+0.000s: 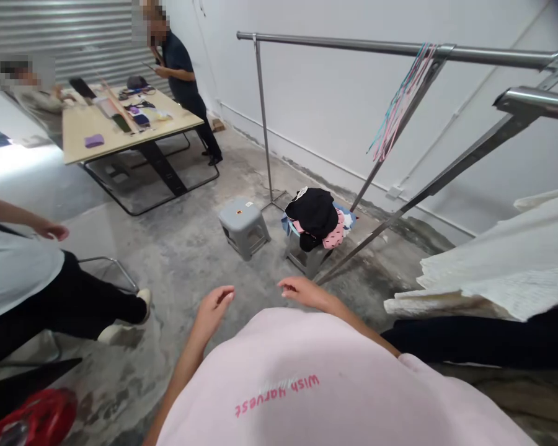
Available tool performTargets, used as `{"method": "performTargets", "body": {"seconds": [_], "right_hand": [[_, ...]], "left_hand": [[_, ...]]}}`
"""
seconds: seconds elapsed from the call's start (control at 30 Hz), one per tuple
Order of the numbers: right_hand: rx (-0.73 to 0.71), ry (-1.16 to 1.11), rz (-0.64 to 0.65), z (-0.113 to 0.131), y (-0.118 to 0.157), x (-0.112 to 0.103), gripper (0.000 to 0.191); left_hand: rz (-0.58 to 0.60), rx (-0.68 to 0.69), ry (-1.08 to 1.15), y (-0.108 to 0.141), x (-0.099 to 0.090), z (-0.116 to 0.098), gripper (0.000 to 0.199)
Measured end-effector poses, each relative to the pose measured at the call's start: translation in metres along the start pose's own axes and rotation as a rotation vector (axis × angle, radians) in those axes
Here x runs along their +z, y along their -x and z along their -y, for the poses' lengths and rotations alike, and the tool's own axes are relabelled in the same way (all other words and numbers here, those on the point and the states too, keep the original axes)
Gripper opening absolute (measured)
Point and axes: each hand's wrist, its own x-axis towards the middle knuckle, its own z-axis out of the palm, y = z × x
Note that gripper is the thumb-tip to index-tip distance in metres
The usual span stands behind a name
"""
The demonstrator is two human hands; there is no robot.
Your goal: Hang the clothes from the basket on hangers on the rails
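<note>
1. From where I stand, the wearer of the head camera, in a pale pink sweatshirt (pixel 279 384), leans out over the concrete floor (pixel 181 272). (The "Wish Harvest" print reads upside down from up there.)
2. The left hand (pixel 216 308) is half open, its fingers loosely curled, and it has hold of nothing. The right hand (pixel 304 292) is a little more stretched out, also relaxed and holding nothing. The two hands are near each other but not touching.
3. Ahead of both hands, and nearest to them, a heap of clothes (pixel 314 217) sits on a grey plastic stool (pixel 302 257): a black garment on top, a pink one with dark spots, and a bit of blue. A second grey stool (pixel 244 228) stands just beside it.
4. To the right, pink and teal cords (pixel 402 102) hang from a steel garment rack (pixel 400 49). Crinkled white fabric (pixel 493 266) lies lower down, over something dark.
5. To the left, a seated co-worker (pixel 18 279) rests a hand (pixel 51 230) in mid-air, well apart from the wearer's.
6. Further back, a purple cloth (pixel 94 141) and assorted items lie on a pale wooden table (pixel 86 124), with a person in dark clothes (pixel 181 80) standing at its edge.
</note>
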Motion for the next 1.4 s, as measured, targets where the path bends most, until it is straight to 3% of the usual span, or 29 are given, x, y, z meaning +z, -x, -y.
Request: {"method": "performTargets", "body": {"seconds": [0.13,0.27,0.4,0.53,0.7,0.87,1.0,1.07,1.23,1.4], "right_hand": [[0.074,0.006,-0.073,0.000,-0.014,0.002,0.035],[0.191,-0.016,-0.199,-0.029,-0.028,0.004,0.032],[0.300,-0.022,-0.256,-0.055,-0.066,-0.005,0.032],[0.262,-0.018,-0.248,-0.057,-0.132,-0.043,0.035],[0.191,0.020,-0.234,-0.048,-0.234,-0.111,0.034],[0.147,0.094,-0.240,-0.044,-0.301,-0.157,0.033],[0.108,0.059,-0.207,-0.049,-0.314,-0.176,0.033],[0.171,0.058,-0.244,-0.058,-0.313,-0.183,0.030],[0.426,0.006,-0.493,-0.084,-0.310,-0.194,0.028],[0.534,-0.096,-0.696,-0.078,-0.329,-0.198,0.026]], "left_hand": [[0.074,0.081,-0.088,-0.049,-0.019,-0.009,0.051],[0.191,0.088,-0.024,-0.091,-0.015,0.000,0.051],[0.262,0.060,0.051,-0.143,-0.015,0.014,0.050],[0.233,0.049,0.031,-0.211,-0.032,0.008,0.050],[0.222,0.076,-0.015,-0.305,-0.061,-0.020,0.053],[0.210,0.110,-0.028,-0.378,-0.068,-0.039,0.054],[0.316,0.093,0.018,-0.420,-0.059,-0.045,0.054],[0.361,0.070,0.038,-0.446,-0.055,-0.046,0.055],[0.528,0.127,0.032,-0.535,-0.046,-0.063,0.054],[0.697,0.324,-0.024,-0.636,-0.036,-0.110,0.052]]}}
